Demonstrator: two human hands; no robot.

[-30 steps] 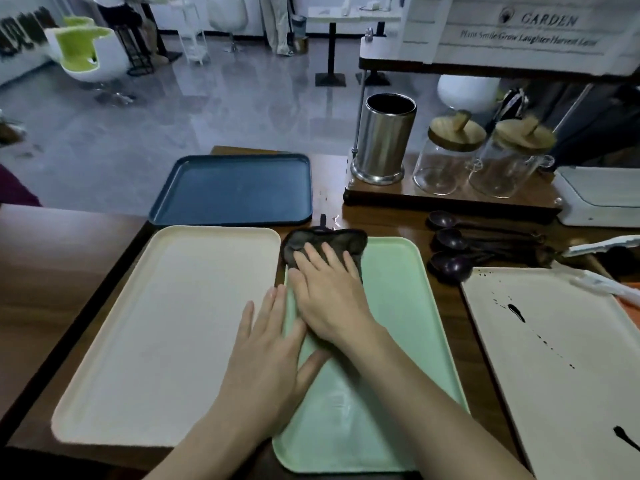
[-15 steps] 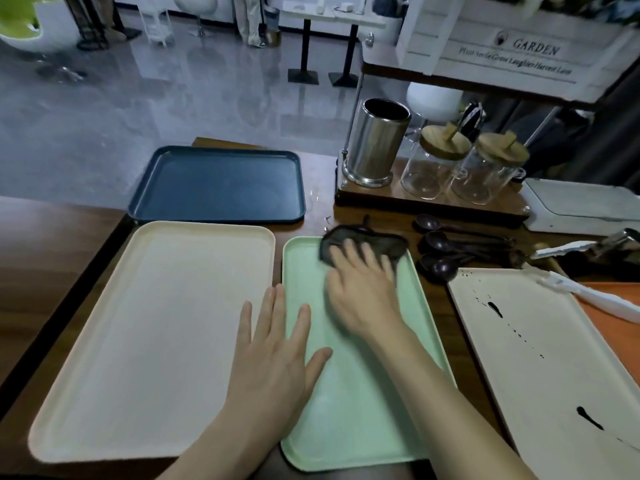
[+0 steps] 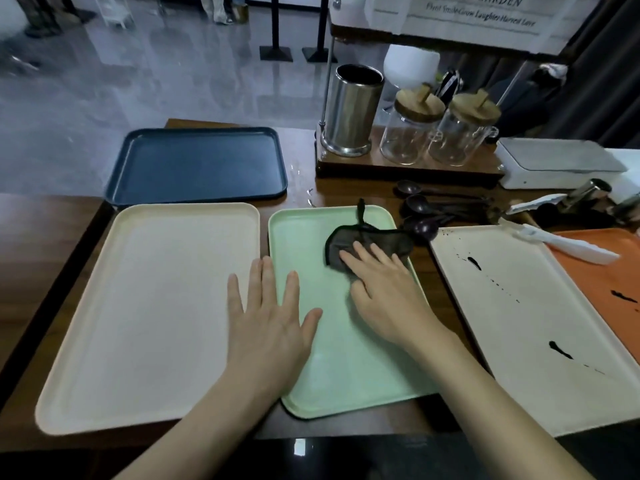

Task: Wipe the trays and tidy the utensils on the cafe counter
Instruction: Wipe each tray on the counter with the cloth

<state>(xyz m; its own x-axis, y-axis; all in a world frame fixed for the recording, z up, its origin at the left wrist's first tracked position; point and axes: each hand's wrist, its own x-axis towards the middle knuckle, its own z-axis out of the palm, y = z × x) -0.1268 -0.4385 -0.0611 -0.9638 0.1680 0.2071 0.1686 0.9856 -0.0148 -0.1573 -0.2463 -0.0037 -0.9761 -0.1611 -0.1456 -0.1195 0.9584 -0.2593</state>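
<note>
The right hand presses flat, fingers straight, on the dark cloth at the green tray's far right, hiding the cloth's near part. The left hand lies spread over that tray's left rim. Dark spoons on the table blur together; the orange tray is cut off.

A café: wooden counter, serving trays, steel utensil holder, lidded glass jars, GARDEN sign overhead.

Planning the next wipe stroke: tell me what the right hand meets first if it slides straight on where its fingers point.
The right hand, flat on the dark cloth, would likely push it against the green tray's far rim first; beyond looks like counter, though depth is uncertain.
</note>
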